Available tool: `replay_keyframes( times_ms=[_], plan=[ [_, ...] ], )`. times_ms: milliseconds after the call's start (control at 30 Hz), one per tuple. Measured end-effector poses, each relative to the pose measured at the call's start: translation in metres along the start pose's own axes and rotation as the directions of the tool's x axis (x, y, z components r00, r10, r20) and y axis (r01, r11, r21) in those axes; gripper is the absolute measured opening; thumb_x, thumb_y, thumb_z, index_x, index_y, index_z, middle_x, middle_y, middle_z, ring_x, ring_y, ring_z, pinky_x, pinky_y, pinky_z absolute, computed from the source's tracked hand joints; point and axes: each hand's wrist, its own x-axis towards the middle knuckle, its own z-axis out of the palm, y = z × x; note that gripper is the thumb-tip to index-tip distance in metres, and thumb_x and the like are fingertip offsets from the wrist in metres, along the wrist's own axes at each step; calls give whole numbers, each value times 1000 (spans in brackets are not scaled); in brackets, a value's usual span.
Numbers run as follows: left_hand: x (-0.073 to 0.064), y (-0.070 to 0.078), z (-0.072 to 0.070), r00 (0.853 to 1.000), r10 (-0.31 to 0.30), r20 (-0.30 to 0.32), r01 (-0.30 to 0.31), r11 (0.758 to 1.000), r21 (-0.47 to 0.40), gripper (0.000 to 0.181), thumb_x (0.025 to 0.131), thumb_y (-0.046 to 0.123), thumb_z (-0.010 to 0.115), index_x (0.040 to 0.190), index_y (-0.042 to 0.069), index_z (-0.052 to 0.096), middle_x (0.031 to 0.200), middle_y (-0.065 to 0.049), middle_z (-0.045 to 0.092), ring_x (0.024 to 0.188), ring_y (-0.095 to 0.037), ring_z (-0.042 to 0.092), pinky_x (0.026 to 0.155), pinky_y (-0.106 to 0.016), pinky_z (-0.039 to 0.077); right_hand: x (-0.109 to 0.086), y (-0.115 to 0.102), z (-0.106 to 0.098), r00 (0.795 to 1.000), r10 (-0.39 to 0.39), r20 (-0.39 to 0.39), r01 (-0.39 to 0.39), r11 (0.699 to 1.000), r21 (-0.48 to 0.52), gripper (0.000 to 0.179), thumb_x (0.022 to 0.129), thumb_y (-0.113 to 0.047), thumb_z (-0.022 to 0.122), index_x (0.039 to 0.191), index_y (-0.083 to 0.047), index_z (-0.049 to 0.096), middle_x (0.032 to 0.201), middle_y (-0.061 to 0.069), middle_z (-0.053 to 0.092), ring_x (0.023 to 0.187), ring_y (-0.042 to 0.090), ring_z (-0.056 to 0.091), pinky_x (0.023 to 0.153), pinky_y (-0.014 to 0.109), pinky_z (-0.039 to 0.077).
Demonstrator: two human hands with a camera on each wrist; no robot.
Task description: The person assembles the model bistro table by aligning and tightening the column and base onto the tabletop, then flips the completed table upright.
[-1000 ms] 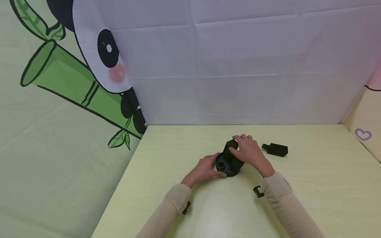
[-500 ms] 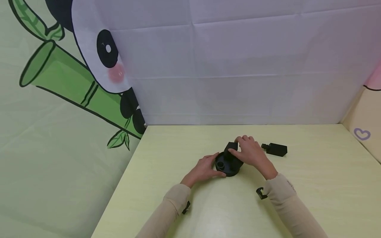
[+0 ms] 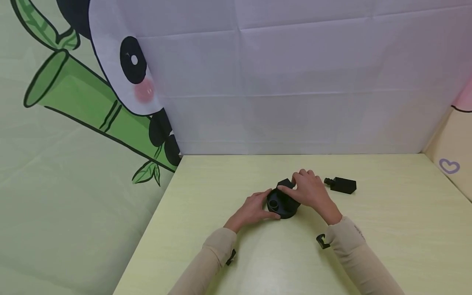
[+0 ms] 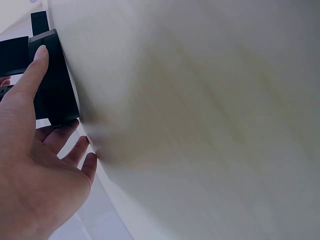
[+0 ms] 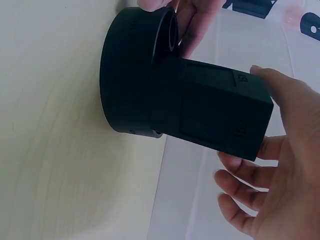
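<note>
Black block (image 5: 215, 107), clamped between the right hand's (image 3: 313, 194) thumb and fingers, stands lower than a second ago, so probably seating into the round base (image 3: 288, 211) below that grip. The left hand (image 3: 253, 209) clasps the base; whether the ring socket (image 3: 273, 204) nearer it holds anything, I cannot tell.

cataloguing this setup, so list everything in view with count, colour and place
round base: 1, black, on the table
tall block: 1, black, at the round base's top
loose block: 1, black, lying on the table, right of the base
table: 1, pale yellow, below everything
backdrop: 1, whitish, behind the table
panda print: 1, black and white, upper left
bamboo print: 1, green, left
heart print: 1, purple, far right
wrist pieces: 2, black, at the cuffs
sleeves: 2, beige, lower edge
left hand: 1, bare, gripping the round base
right hand: 1, bare, holding the tall block
</note>
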Motion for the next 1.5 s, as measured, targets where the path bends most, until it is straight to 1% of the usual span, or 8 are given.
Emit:
replay_keyframes(
  times_ms=[133,300,567,733,967,1133,1267,1500],
  plan=[
    [0,1,-1,1000,-2,2,2,1000,-7,98,86,51,83,162,11,36,156,-7,49,145,-32,39,117,-55,32,-1,1,0,1000,-18,-7,19,1000,10,51,96,-48,70,112,1,70,103,16,64,98,40,56,85,58,47],
    [0,0,0,1000,-11,2,11,1000,13,97,86,51,83,162,11,37,156,-7,49,145,-32,40,116,-53,34,0,4,0,993,-119,17,119,992,38,49,96,-33,73,130,2,65,112,20,63,104,41,56,87,59,49],
    [1,-2,2,1000,1,0,-1,1000,12,98,86,50,84,162,11,37,155,-8,50,144,-32,41,115,-54,35,1,0,3,992,-123,22,122,992,23,53,97,-43,72,122,2,65,107,17,63,97,36,59,83,55,51],
    [2,-1,2,1000,0,-3,0,1000,12,97,86,50,84,162,12,37,155,-7,50,144,-32,41,116,-54,34,1,-1,2,991,-132,8,131,991,15,47,96,-37,74,122,2,66,105,16,63,96,35,59,82,55,51],
    [2,-3,2,1000,-2,0,2,1000,10,96,86,50,83,162,13,37,155,-6,50,144,-31,41,116,-53,34,2,-4,8,991,-129,-19,129,992,-15,48,96,-41,73,116,2,66,103,15,63,93,35,59,79,53,52],
    [2,-2,2,1000,3,-4,-3,1000,5,97,86,50,84,162,12,36,156,-7,49,145,-31,41,116,-51,35,1,-5,8,989,-142,-35,142,990,-7,40,96,-33,74,116,1,67,104,16,63,93,35,59,79,53,52],
    [1,-2,2,1000,10,-7,-10,1000,15,97,86,50,83,162,14,36,156,-6,49,144,-31,42,115,-51,36,1,-6,9,990,-135,-36,135,991,-12,44,97,-38,74,112,2,66,101,15,63,90,35,58,76,52,52],
    [2,-3,2,1000,14,-7,-14,1000,12,97,86,51,83,163,15,36,155,-5,50,144,-31,42,115,-52,36,1,-6,12,986,-155,-56,154,988,-16,42,96,-35,74,116,2,67,102,15,63,89,34,57,74,51,51]
  ],
)
